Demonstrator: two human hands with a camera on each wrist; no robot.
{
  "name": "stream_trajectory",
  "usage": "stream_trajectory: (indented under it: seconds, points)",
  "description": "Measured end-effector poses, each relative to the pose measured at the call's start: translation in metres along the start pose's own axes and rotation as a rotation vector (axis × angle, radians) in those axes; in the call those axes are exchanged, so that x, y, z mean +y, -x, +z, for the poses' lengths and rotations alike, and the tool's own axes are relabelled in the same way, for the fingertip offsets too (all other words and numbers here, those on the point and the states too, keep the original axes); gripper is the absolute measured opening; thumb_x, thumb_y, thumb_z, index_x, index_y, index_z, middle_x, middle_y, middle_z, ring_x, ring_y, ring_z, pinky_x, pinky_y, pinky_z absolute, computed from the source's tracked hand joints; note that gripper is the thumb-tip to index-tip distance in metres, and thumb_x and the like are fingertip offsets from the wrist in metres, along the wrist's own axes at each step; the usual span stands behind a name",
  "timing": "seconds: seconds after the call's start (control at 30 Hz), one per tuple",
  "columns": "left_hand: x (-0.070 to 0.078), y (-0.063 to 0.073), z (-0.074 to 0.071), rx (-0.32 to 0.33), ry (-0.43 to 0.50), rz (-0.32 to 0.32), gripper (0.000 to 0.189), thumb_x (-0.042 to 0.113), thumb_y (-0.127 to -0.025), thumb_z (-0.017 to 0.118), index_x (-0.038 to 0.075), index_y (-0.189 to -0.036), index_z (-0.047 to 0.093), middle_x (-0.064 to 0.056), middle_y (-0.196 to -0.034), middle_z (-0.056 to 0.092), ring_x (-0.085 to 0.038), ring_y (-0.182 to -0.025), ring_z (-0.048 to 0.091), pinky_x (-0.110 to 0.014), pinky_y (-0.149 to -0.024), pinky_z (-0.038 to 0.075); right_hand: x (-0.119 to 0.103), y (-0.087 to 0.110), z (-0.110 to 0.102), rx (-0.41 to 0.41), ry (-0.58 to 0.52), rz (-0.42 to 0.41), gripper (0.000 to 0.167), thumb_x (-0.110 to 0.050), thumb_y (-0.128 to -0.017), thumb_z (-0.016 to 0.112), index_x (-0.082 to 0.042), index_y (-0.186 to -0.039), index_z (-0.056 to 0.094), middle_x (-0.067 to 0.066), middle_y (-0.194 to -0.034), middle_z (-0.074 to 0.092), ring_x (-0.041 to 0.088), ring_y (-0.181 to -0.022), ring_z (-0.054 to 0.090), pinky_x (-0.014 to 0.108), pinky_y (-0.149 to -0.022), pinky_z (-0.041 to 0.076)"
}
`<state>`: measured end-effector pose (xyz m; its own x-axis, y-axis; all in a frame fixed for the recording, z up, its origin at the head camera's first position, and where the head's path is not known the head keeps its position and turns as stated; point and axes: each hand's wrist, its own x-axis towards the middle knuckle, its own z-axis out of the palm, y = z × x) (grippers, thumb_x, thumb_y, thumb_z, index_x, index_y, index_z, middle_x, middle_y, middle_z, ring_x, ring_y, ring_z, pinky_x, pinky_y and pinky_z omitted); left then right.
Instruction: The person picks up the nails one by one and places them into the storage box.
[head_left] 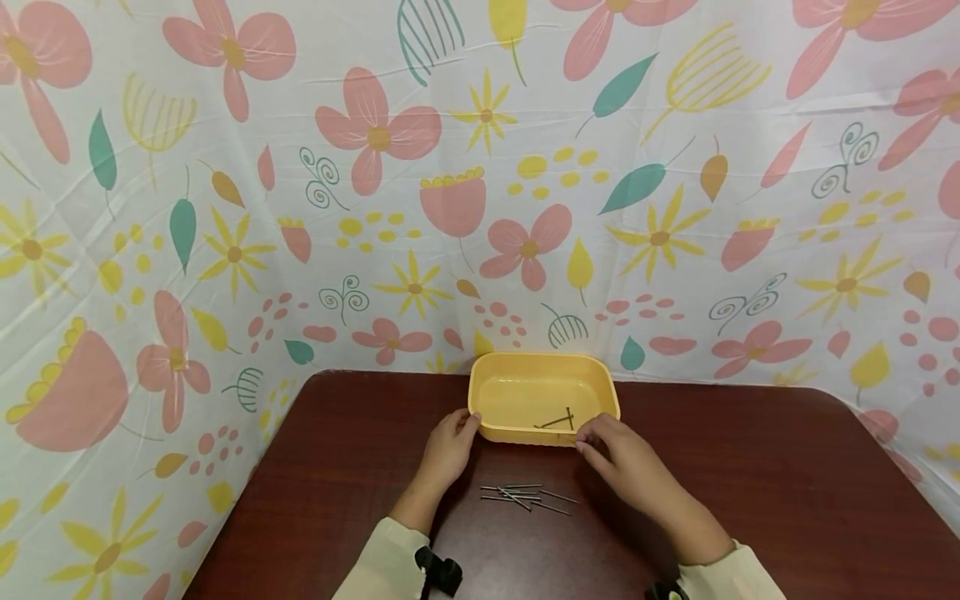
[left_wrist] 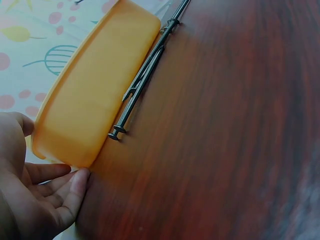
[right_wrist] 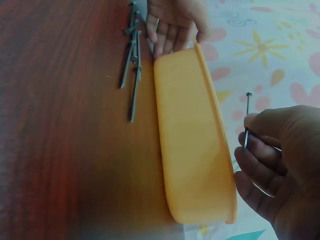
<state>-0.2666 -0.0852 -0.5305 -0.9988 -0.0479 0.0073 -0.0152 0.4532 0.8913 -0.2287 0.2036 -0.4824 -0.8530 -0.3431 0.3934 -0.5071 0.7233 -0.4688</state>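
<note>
A yellow plastic tray (head_left: 525, 434) stands near the table's far edge, with a few nails (head_left: 569, 417) lying inside. My left hand (head_left: 448, 448) holds the tray's left end, a digit at the rim and the others against the end wall. Over the tray's right front corner is my right hand (head_left: 630, 462), pinching one nail (right_wrist: 247, 106) between thumb and fingers. That nail shows best in the right wrist view, head end up beside the rim. In front of the tray several loose steel nails (head_left: 513, 493) lie crossed in a small heap on the table.
The dark reddish-brown table (head_left: 360, 467) has rounded far corners. Behind it and to the left hangs a white cloth (head_left: 480, 292) with flowers and leaves. Black straps with a small device (head_left: 442, 573) sit on the wrists.
</note>
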Motion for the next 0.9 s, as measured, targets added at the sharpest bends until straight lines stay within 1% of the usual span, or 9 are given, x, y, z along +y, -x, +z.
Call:
stream_trajectory:
  seconds: [0.13, 0.27, 0.4, 0.63, 0.8, 0.9]
  points:
    - [0.0, 0.0, 0.0, -0.001, 0.005, 0.007, 0.06, 0.054, -0.103, 0.047, 0.006, -0.137, 0.06, -0.01, -0.129, 0.064, -0.026, -0.119, 0.062, -0.047, -0.099, 0.052, -0.002, -0.007, -0.001, 0.045, 0.012, -0.015, 0.016, -0.009, -0.092, 0.073, -0.021, -0.092, 0.064, -0.011, -0.089, 0.057, 0.002, -0.082, 0.054, 0.024, -0.07, 0.051]
    - [0.001, 0.0, 0.0, -0.002, 0.011, 0.006, 0.055, 0.049, -0.104, 0.047, 0.006, -0.137, 0.06, -0.01, -0.128, 0.065, -0.026, -0.118, 0.062, -0.047, -0.099, 0.052, -0.002, -0.014, -0.003, 0.053, 0.02, -0.007, 0.014, -0.009, -0.092, 0.073, -0.02, -0.092, 0.064, -0.01, -0.088, 0.056, 0.003, -0.081, 0.053, 0.023, -0.069, 0.049]
    - [0.001, 0.0, 0.0, -0.002, 0.013, 0.006, 0.052, 0.045, -0.104, 0.047, 0.006, -0.136, 0.06, -0.01, -0.127, 0.064, -0.026, -0.117, 0.062, -0.047, -0.098, 0.052, -0.002, -0.022, -0.002, 0.057, 0.025, 0.004, 0.012, -0.01, -0.092, 0.074, -0.018, -0.093, 0.065, -0.008, -0.088, 0.057, 0.006, -0.082, 0.056, 0.026, -0.072, 0.051]
    - [0.001, 0.0, 0.0, -0.008, 0.012, 0.005, 0.056, 0.049, -0.104, 0.047, 0.006, -0.138, 0.059, -0.01, -0.128, 0.064, -0.026, -0.118, 0.062, -0.047, -0.098, 0.052, 0.002, -0.033, -0.001, 0.046, 0.035, 0.041, 0.008, -0.011, -0.093, 0.073, -0.015, -0.093, 0.066, -0.004, -0.088, 0.058, 0.009, -0.081, 0.055, 0.033, -0.076, 0.052]
    - [0.0, 0.0, 0.0, -0.01, 0.013, 0.002, 0.06, 0.052, -0.103, 0.047, 0.006, -0.138, 0.059, -0.01, -0.129, 0.064, -0.026, -0.118, 0.062, -0.046, -0.098, 0.052, 0.008, -0.04, 0.0, 0.056, 0.033, 0.051, 0.005, -0.01, -0.093, 0.072, -0.012, -0.092, 0.067, -0.001, -0.088, 0.06, 0.012, -0.082, 0.057, 0.035, -0.075, 0.052]
    - [0.001, 0.0, -0.001, -0.008, 0.013, -0.002, 0.061, 0.054, -0.103, 0.046, 0.006, -0.139, 0.059, -0.01, -0.129, 0.064, -0.026, -0.118, 0.062, -0.046, -0.098, 0.052, 0.011, -0.043, 0.001, 0.059, 0.039, 0.071, 0.005, -0.011, -0.094, 0.071, -0.012, -0.092, 0.067, 0.0, -0.089, 0.061, 0.014, -0.083, 0.06, 0.035, -0.075, 0.052]
